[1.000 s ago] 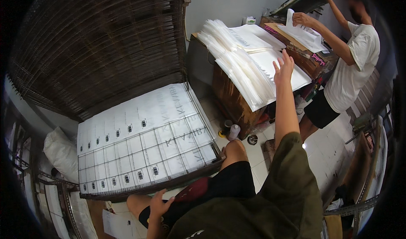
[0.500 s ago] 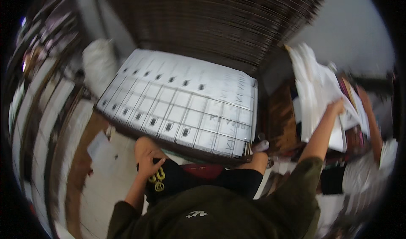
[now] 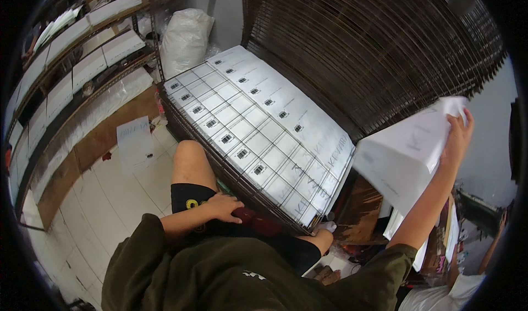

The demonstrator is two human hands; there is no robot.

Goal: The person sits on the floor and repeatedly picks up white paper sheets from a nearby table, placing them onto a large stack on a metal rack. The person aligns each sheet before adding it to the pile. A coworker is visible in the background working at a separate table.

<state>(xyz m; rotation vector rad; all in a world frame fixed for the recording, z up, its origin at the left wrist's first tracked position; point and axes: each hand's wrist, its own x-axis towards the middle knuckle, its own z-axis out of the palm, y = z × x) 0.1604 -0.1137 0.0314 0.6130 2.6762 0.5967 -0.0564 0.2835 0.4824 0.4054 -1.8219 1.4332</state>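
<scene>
My right hand (image 3: pixel 457 137) is raised at the right, its fingers closed on the edge of a large white printed sheet (image 3: pixel 404 151). The sheet hangs in a bent curve toward the right end of a wire drying rack (image 3: pixel 184 115). On the rack lie white printed sheets (image 3: pixel 256 91) with small dark marks in rows; wire grid crosses the nearer part. My left hand (image 3: pixel 223 207) rests on my thigh over the black shorts, holding nothing, its fingers loosely spread.
Many wire shelves (image 3: pixel 374 52) stand tilted up behind the rack. Shelving with white stacks (image 3: pixel 88 66) runs along the left, beside a white plastic sack (image 3: pixel 184 41). One loose sheet (image 3: pixel 135 143) lies on the tiled floor. A co-worker's white sleeve (image 3: pixel 459 292) shows at lower right.
My right hand has lifted the sheet from the pile at the right and carried it up toward the rack. The view has turned. My left hand stays on my thigh.
</scene>
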